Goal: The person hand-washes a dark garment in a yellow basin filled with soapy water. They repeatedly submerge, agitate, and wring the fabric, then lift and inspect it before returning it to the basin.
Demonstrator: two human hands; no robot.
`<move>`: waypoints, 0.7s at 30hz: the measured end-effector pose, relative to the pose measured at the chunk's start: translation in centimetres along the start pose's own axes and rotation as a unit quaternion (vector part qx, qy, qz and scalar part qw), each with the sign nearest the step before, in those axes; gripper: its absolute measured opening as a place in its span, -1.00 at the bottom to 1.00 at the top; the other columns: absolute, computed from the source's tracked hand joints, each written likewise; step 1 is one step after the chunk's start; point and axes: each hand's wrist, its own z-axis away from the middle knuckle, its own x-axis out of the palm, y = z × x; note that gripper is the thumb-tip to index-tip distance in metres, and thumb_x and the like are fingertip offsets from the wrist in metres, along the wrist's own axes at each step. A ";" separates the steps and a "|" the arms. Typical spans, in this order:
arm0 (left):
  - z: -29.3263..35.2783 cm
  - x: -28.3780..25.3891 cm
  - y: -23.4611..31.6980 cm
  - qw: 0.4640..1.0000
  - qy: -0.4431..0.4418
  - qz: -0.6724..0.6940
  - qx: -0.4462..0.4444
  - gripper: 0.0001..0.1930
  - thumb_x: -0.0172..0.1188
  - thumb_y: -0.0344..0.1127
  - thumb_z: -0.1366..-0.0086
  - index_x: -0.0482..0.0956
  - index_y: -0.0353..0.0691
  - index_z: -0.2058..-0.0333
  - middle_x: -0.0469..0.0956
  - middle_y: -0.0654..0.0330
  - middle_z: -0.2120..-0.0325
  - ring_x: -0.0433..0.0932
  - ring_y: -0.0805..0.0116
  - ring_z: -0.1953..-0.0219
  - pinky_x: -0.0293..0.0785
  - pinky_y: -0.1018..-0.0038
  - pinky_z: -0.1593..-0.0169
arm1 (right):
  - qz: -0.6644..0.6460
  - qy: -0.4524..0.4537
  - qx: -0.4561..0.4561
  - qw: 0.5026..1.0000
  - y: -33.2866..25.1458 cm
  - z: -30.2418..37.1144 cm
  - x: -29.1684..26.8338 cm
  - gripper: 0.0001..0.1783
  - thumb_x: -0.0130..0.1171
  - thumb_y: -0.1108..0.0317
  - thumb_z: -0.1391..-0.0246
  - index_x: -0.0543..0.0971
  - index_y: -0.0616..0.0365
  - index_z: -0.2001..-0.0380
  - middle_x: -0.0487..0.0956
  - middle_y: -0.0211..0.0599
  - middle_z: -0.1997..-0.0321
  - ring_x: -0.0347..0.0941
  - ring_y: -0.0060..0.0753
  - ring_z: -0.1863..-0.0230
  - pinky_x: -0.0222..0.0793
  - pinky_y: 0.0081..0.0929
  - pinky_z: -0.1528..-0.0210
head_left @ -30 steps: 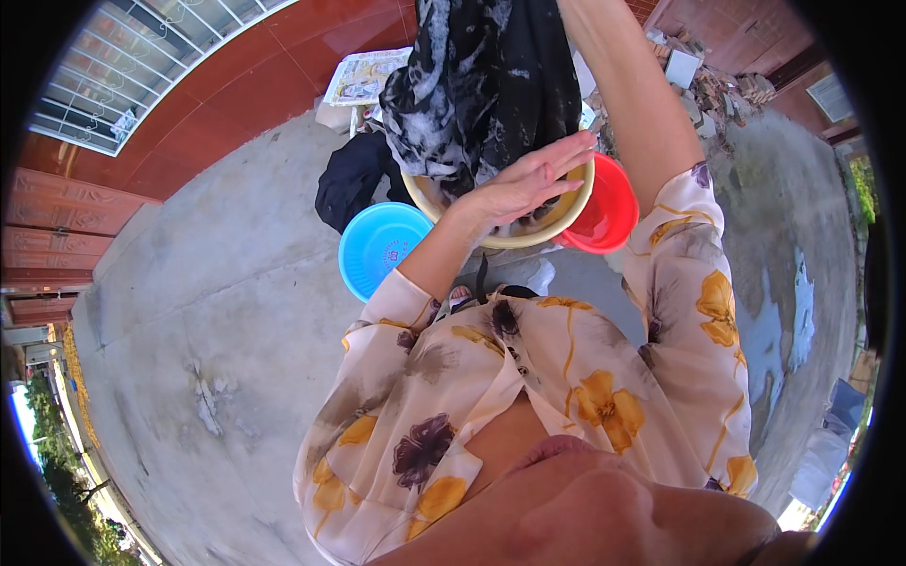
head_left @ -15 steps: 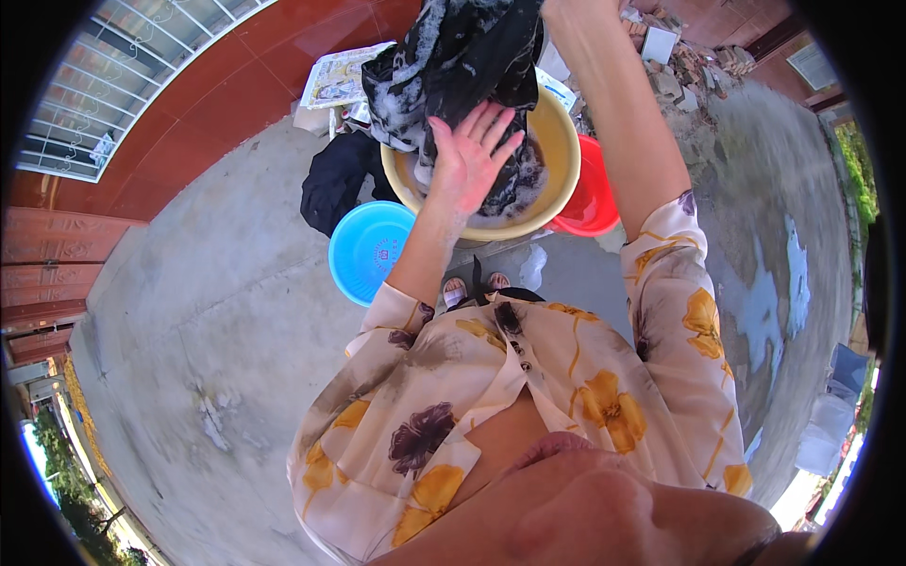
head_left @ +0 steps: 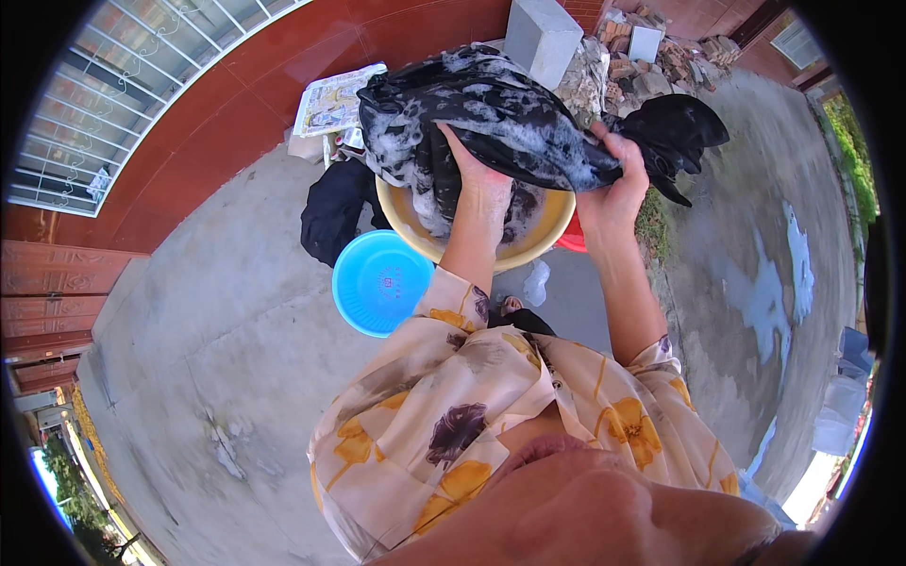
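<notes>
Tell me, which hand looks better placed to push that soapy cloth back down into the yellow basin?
Probably the left hand: it presses the soapy black cloth right above the yellow basin. The right hand grips the cloth's end out past the basin's rim.

Sunlit concrete yard floor (head_left: 189,321), red-brown tiled wall (head_left: 264,85), barred window (head_left: 123,94), rubble heap (head_left: 661,57) behind.

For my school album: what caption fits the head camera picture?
Both hands lift a soapy black cloth over a yellow basin.
</notes>
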 end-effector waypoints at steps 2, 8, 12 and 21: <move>1.1 0.7 -0.1 0.996 0.041 -0.066 -0.045 -0.30 0.03 0.36 -0.33 0.45 -0.04 -0.21 0.48 0.15 -0.17 0.42 0.09 -0.19 0.33 0.06 -0.30 | 0.075 -0.074 0.007 0.994 -0.4 0.1 -2.6 -0.67 0.18 0.40 0.11 0.55 0.23 0.19 0.55 -0.18 0.18 0.50 -0.26 0.14 0.43 -0.25 -0.09; 0.7 3.4 1.8 0.932 0.200 -0.267 -0.143 -0.58 0.09 -0.06 -0.42 0.54 -0.26 -0.07 0.62 0.05 -0.01 0.59 0.12 -0.04 0.44 0.14 -0.23 | 0.546 -0.375 0.019 0.749 -4.2 -2.4 -3.7 -0.49 0.35 0.40 0.12 0.55 0.19 0.01 0.59 -0.35 0.12 0.51 -0.42 0.06 0.43 -0.38 -0.14; -0.3 4.9 4.6 0.897 0.115 -0.326 -0.273 -0.66 0.09 -0.17 -0.43 0.58 -0.25 -0.03 0.65 0.12 0.06 0.61 0.27 0.01 0.51 0.26 -0.15 | 0.596 -0.606 -0.136 0.509 -2.7 -6.2 -4.6 -0.50 0.22 0.37 -0.12 0.48 0.06 -0.16 0.61 -0.19 -0.04 0.48 -0.25 -0.14 0.42 -0.40 -0.22; -4.6 6.7 5.7 0.667 0.187 -0.597 -0.404 -0.61 0.13 0.01 -0.41 0.62 -0.21 0.08 0.69 0.17 0.17 0.70 0.40 0.20 0.67 0.35 0.10 | 0.281 -0.359 0.168 0.874 0.2 -8.9 -0.9 -0.75 0.32 0.32 0.02 0.68 0.28 0.30 0.67 -0.31 0.36 0.59 -0.41 0.34 0.51 -0.44 0.17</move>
